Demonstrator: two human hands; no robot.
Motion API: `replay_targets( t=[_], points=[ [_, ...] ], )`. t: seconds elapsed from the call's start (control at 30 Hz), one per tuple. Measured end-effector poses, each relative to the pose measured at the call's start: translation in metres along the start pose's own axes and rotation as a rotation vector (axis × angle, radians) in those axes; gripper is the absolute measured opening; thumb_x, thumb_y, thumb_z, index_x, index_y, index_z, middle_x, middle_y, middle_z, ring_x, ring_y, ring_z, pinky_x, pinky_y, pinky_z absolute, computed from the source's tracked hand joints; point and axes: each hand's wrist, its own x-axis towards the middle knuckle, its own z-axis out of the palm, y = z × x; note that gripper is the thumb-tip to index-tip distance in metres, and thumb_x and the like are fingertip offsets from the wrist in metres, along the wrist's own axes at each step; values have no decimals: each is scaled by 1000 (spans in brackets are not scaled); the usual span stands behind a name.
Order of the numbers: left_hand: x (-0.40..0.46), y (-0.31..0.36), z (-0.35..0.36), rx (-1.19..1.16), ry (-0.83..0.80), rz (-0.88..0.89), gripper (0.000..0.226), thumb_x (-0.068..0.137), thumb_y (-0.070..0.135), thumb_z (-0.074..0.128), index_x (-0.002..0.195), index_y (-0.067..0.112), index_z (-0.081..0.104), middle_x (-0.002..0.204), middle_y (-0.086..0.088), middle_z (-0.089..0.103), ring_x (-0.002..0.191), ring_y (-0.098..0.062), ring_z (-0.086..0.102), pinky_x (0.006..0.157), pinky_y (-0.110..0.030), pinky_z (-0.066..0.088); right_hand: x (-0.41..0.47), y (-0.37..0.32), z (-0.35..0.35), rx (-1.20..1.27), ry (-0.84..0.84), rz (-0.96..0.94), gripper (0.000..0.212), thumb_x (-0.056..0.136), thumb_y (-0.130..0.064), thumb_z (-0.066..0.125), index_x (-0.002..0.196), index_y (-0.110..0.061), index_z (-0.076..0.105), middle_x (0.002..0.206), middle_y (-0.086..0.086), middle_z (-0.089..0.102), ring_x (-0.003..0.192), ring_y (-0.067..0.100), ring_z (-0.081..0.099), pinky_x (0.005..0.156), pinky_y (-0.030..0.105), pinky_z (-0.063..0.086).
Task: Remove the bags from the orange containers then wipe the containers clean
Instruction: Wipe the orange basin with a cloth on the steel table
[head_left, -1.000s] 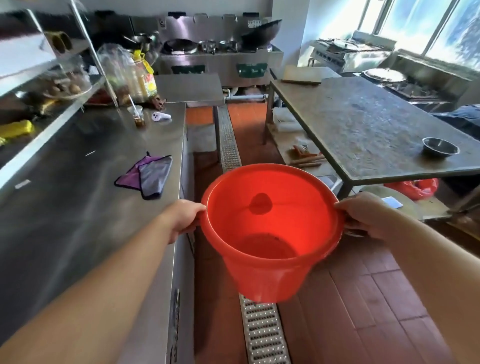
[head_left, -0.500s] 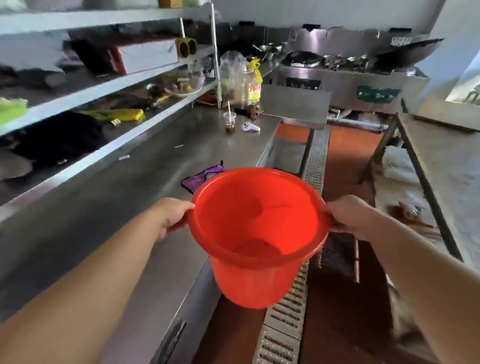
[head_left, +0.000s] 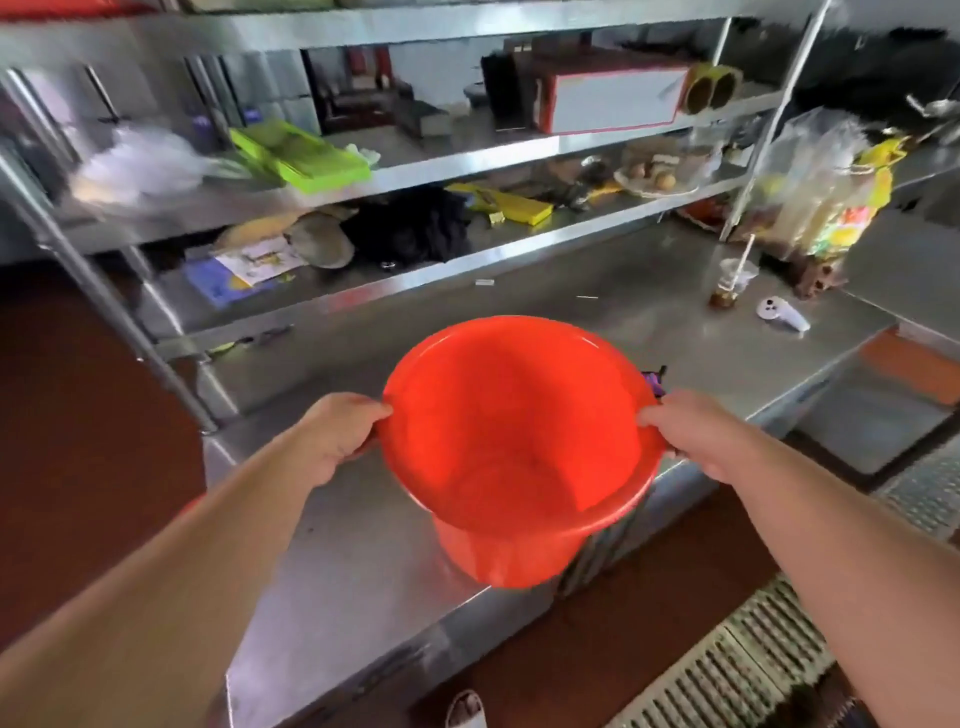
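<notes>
The left hand (head_left: 337, 436) and right hand (head_left: 711, 441) each grasp an opposite rim edge of the orange container (head_left: 519, 447) at frame centre, held tilted over the steel counter (head_left: 363, 545). Its smooth plastic wall hides most of a purple cloth (head_left: 653, 382). Cluttered, blurred shelves (head_left: 467, 156) fill the upper frame.

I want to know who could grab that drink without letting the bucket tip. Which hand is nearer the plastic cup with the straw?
Right. The right hand grips the bucket rim on the side below the cup; the left hand grips the opposite rim, farther away.
</notes>
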Motion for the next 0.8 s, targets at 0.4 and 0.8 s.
replay_targets(
  t=[0.4,0.8],
  points=[
    [66,-12,-52,-32,183,-126,16,92,15,67,77,12,71,52,4,53,52,-14,51,53,-21,47,136,-74,78,-134,-178,-96,24,76,-18,70,82,5,67,65,10,63,58,20,60,55,29,50],
    [63,-8,-17,-210,460,-295,13,95,19,66,103,12,74,86,-7,67,78,-22,60,79,-36,52,248,-114,114,-142,-387,-300,46,59,-41,69,89,-7,68,83,13,73,71,29,71,75,51,60]
  ],
)
